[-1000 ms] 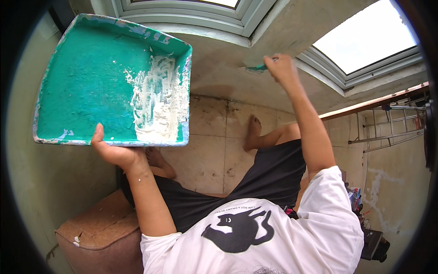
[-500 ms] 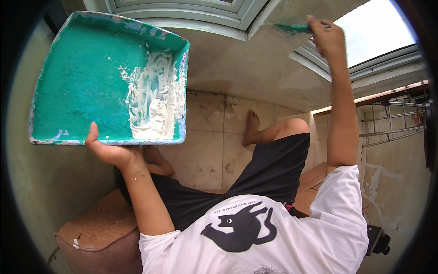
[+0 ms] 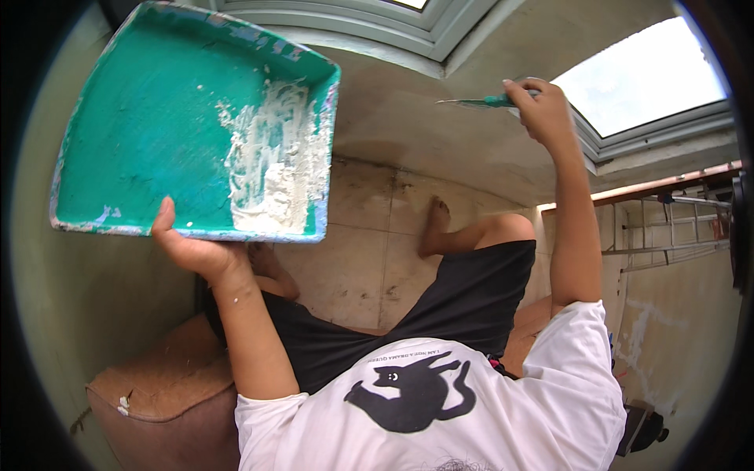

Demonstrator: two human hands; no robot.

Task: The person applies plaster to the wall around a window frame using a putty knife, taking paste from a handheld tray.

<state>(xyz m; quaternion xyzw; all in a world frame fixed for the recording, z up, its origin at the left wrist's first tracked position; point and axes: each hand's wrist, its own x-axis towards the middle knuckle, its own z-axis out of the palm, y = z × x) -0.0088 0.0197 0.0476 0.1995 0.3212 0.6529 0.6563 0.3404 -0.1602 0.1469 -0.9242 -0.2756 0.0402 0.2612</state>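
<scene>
My left hand (image 3: 206, 255) holds a green paint tray (image 3: 149, 129) from below, with the thumb over its near rim. White putty (image 3: 275, 196) is smeared thickly along the right end of the tray. My right hand (image 3: 542, 111) grips a putty knife (image 3: 499, 101) by its green handle, up beside the corner between two windows. The thin blade points left toward the tray and is seen nearly edge-on. Whether it touches the wall (image 3: 393, 110) behind it I cannot tell.
Window frames stand at the top (image 3: 377, 30) and the right (image 3: 660, 125). I sit on a worn brown seat (image 3: 165, 385) above a tiled floor (image 3: 338, 271). A metal rack or ladder (image 3: 667, 235) is at the far right, with a dark device (image 3: 644, 432) below it.
My right hand has moved down and slightly left with the putty knife, whose blade has turned edge-on. The tray has shifted slightly up in the picture, still in my left hand.
</scene>
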